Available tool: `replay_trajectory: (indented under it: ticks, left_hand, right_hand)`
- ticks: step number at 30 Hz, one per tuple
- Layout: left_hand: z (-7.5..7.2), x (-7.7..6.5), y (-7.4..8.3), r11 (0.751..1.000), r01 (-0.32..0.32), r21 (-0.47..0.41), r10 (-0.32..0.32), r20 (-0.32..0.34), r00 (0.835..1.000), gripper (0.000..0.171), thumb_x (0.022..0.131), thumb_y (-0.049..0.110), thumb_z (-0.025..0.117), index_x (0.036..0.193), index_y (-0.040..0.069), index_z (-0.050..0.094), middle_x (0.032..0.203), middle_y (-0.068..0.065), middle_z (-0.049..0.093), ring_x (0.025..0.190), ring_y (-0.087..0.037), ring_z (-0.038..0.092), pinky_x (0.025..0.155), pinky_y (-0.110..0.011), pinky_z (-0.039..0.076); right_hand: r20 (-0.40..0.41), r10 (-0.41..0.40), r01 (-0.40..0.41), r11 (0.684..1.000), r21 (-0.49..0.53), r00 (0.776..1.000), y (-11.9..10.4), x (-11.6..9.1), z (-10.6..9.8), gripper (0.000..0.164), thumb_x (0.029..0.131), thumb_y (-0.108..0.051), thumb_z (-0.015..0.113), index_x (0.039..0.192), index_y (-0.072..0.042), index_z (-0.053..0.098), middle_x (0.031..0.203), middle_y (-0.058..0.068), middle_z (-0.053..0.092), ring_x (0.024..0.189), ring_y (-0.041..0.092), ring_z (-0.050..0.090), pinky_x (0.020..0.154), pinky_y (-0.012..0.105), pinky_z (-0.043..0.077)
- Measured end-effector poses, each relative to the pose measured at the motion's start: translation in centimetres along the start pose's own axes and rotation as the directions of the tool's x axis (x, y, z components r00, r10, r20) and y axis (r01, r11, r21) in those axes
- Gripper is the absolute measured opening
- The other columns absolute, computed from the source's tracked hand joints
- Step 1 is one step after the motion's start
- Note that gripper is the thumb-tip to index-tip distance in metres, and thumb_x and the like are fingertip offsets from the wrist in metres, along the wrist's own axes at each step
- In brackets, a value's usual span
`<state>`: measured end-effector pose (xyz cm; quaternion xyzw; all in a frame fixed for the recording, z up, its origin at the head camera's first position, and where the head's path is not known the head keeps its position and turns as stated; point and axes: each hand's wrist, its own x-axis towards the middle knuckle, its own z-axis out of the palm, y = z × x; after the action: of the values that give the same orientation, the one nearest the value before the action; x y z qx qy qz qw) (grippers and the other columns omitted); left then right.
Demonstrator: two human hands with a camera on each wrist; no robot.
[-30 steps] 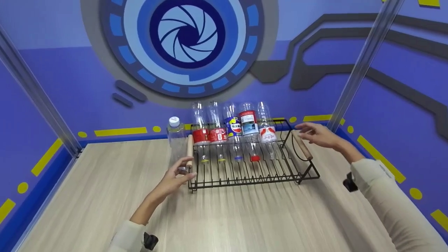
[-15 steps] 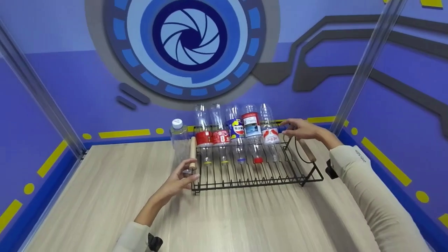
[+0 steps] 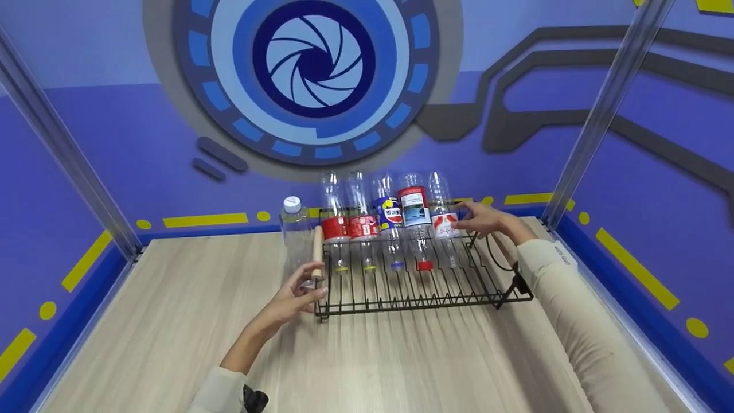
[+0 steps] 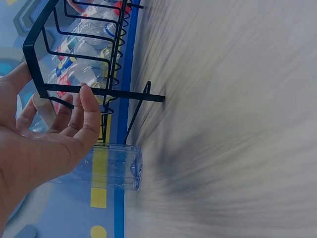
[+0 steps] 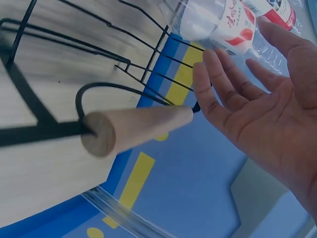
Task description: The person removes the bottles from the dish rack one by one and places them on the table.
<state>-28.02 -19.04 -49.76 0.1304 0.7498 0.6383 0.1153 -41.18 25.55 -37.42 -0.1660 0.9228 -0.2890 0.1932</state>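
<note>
A black wire dish rack (image 3: 401,304) with wooden handles holds a row of several plastic bottles, tilted with their necks down toward me. My left hand (image 3: 293,299) holds the rack's near left corner, thumb on the black frame and fingers by the left wooden handle (image 3: 318,248). At the other end my right hand (image 3: 486,219) is beside the rightmost bottle (image 3: 445,225), which has a white and red label. Its fingers (image 5: 220,84) are spread and only loosely bent near that bottle, past the right wooden handle (image 5: 143,126).
An upright clear bottle (image 3: 295,221) with a white cap stands left of the rack. Behind everything rises a blue patterned wall (image 3: 487,172), and a clear post (image 3: 590,126) stands at the right corner. Pale wood-grain tabletop (image 3: 390,361) lies in front.
My right hand has moved left from above the right wooden handle to the rightmost bottle. My left hand stays at the rack's left corner. The head view has shifted slightly.
</note>
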Motion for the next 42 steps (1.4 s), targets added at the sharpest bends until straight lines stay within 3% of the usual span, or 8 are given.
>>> replay_trajectory:
  ticks: [6,12,20,29,31,36,39,42]
  left_hand:
    - [-0.3,0.1,0.0,1.000,-0.002,-0.010,0.002,0.009,1.000,0.066,0.099,0.024,0.068,0.156,0.019,0.035,0.148,-0.020,0.043,0.111,-0.019,0.058,0.082,-0.033,0.054]
    - [-0.2,0.0,-0.3,1.000,-0.004,-0.012,0.004,0.013,1.000,0.067,0.099,0.024,0.068,0.156,0.017,0.034,0.149,-0.020,0.042,0.111,-0.018,0.060,0.081,-0.032,0.054]
    - [-0.3,-0.5,-0.3,0.999,-0.006,-0.037,0.006,0.019,1.000,0.066,0.099,0.021,0.068,0.156,0.015,0.033,0.149,-0.021,0.042,0.110,-0.019,0.060,0.081,-0.032,0.054]
    - [-0.2,0.1,-0.1,1.000,-0.019,0.013,0.018,0.032,0.999,0.064,0.100,0.023,0.067,0.155,0.018,0.035,0.150,-0.019,0.046,0.111,-0.017,0.057,0.082,-0.033,0.053]
    - [-0.1,0.2,-0.2,1.000,-0.020,0.015,0.019,0.036,0.999,0.064,0.100,0.023,0.067,0.155,0.017,0.035,0.150,-0.019,0.047,0.110,-0.017,0.057,0.081,-0.033,0.053]
    - [-0.2,0.2,-0.3,0.999,-0.029,0.026,0.028,0.037,0.999,0.064,0.100,0.024,0.067,0.155,0.017,0.035,0.150,-0.020,0.046,0.110,-0.017,0.059,0.081,-0.033,0.053]
    - [-0.3,0.3,-0.3,0.999,-0.030,0.034,0.028,0.038,0.999,0.064,0.100,0.024,0.067,0.155,0.017,0.035,0.151,-0.020,0.046,0.110,-0.017,0.059,0.082,-0.033,0.053]
    - [-0.5,0.2,-0.1,0.999,-0.022,0.047,0.020,0.040,0.999,0.065,0.100,0.025,0.067,0.156,0.016,0.033,0.153,-0.020,0.045,0.112,-0.017,0.059,0.084,-0.035,0.053]
  right_hand:
    - [0.113,0.162,-0.180,0.970,0.165,0.980,-0.4,0.6,0.5,0.094,0.106,-0.031,0.054,0.159,0.002,-0.016,0.161,0.042,0.012,0.142,0.055,0.038,0.106,0.058,0.048]
    - [0.207,0.252,-0.303,0.912,0.276,0.945,-0.4,1.4,1.0,0.111,0.106,-0.032,0.056,0.145,0.001,-0.043,0.162,0.038,-0.017,0.147,0.054,0.028,0.111,0.055,0.045]
    - [0.286,0.269,-0.369,0.840,0.397,0.920,-0.8,3.0,2.4,0.116,0.104,-0.024,0.059,0.142,-0.009,-0.050,0.163,0.038,-0.007,0.151,0.057,0.011,0.116,0.059,0.037]
    - [0.238,0.311,-0.389,0.795,0.466,0.920,-1.1,3.4,2.4,0.116,0.102,-0.010,0.060,0.146,-0.012,-0.047,0.161,0.040,-0.001,0.149,0.057,0.020,0.118,0.062,0.032]
    - [0.221,0.315,-0.383,0.806,0.451,0.923,-1.0,3.2,2.4,0.118,0.101,-0.011,0.062,0.145,-0.012,-0.048,0.160,0.041,-0.009,0.148,0.059,0.019,0.118,0.061,0.032]
    - [0.069,0.273,-0.278,0.880,0.385,0.959,-1.2,2.3,1.5,0.106,0.099,-0.016,0.065,0.156,-0.002,-0.024,0.156,0.043,0.010,0.137,0.059,0.039,0.109,0.057,0.046]
    - [-0.042,0.233,-0.207,0.920,0.332,0.971,-1.9,1.4,0.4,0.093,0.097,-0.017,0.067,0.156,0.003,-0.002,0.142,0.035,0.033,0.109,0.042,0.058,0.094,0.049,0.058]
    - [-0.096,0.196,-0.163,0.948,0.274,0.976,-2.8,0.5,-0.9,0.089,0.096,-0.020,0.070,0.155,0.004,0.009,0.129,0.025,0.042,0.090,0.024,0.057,0.081,0.040,0.061]
